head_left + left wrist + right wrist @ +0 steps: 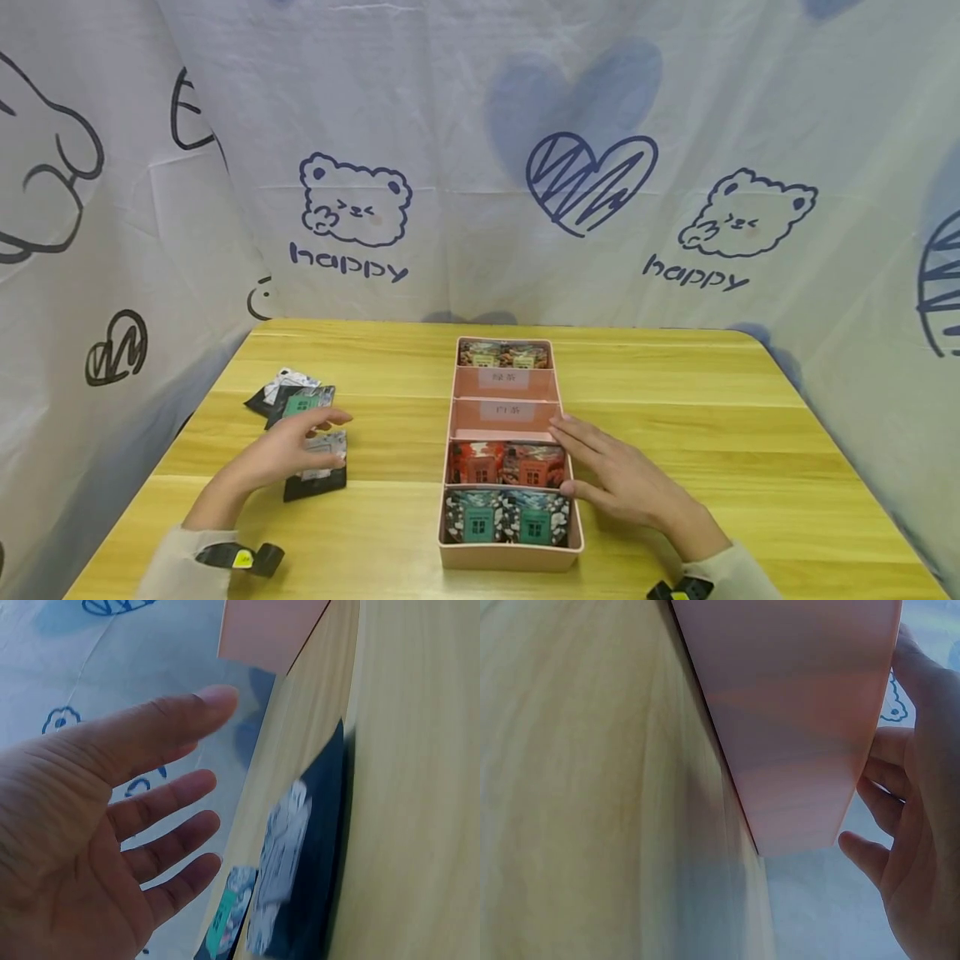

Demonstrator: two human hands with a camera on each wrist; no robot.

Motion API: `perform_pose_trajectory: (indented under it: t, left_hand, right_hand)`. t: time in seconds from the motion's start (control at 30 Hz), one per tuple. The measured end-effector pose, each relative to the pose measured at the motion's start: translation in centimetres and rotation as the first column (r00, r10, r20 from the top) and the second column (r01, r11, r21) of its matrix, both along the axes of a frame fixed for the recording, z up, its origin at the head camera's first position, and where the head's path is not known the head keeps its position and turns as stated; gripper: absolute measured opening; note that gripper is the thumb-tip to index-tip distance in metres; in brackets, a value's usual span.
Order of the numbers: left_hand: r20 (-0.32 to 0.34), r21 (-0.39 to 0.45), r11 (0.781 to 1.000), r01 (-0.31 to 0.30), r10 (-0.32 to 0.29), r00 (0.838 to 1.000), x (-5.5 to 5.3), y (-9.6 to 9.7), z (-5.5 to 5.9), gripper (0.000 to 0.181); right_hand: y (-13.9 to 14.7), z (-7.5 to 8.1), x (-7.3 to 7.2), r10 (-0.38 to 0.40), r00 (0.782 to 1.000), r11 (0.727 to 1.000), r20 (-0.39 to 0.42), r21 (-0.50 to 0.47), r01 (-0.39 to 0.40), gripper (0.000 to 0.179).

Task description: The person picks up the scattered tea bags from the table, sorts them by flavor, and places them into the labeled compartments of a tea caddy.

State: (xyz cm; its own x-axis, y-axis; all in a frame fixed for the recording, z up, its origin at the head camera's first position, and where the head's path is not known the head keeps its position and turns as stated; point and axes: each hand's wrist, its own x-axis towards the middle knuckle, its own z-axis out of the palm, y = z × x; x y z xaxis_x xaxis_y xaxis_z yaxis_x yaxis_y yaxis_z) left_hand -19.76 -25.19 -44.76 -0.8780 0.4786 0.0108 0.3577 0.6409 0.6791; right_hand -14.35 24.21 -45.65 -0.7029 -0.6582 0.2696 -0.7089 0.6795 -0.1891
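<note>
My left hand (pixel 281 450) hovers at the left of the table, fingers spread and a gap between thumb and fingertips. Under it lies a black sachet with a grey-white printed label (pixel 318 483), also seen in the left wrist view beside the palm. Just behind it, a green-labelled black sachet (pixel 302 403) overlaps another white-patterned sachet (pixel 291 377). A long pink divided box (pixel 510 557) stands at the middle. Along its right rim rests my right hand (pixel 630 479), its fingers extended and touching the edge; the right wrist view shows the fingertips at that rim.
Green-labelled sachets (pixel 477 518) fill the box's front compartment, with red sachets (pixel 477 463) behind them. Two compartments further back show white paper labels (pixel 502 379). Yellow-labelled sachets (pixel 523 357) sit at the far end. A printed curtain (pixel 465 167) hangs behind the wooden table (pixel 720 417).
</note>
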Motion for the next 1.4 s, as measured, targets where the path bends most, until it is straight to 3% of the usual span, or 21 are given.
perform_pose_trajectory:
  t: [0.47,0.73,1.03,1.2,1.4]
  left_hand:
    - [0.065,-0.106,0.993,-0.06,0.067,0.996,-0.3,-2.4,-0.6,0.073]
    - [0.046,-0.169,0.985,-0.039,0.047,0.998,-0.4,-2.9,-0.8,0.075]
    - [0.012,-0.279,0.957,-0.081,0.087,0.996,-0.6,-2.8,-0.7,0.074]
    - [-0.009,-0.244,0.965,-0.097,0.098,0.995,-0.6,-2.7,-1.0,0.072]
    - [-0.022,-0.177,0.978,-0.115,0.112,0.993,-0.9,-2.4,-0.9,0.056]
  right_hand:
    - [-0.3,-0.1,0.0,0.018,0.999,1.0,-0.029,-0.011,-0.018,0.072]
    - [-0.2,0.1,0.2,0.007,1.0,1.0,-0.008,-0.007,-0.007,0.072]
    - [0.0,0.1,0.2,0.003,1.0,1.0,-0.007,-0.003,-0.003,0.072]
    - [0.0,0.1,0.1,0.005,1.0,1.0,-0.01,0.002,-0.005,0.072]
    - [0.0,0.0,-0.1,0.007,1.0,1.0,-0.026,-0.001,-0.007,0.071]
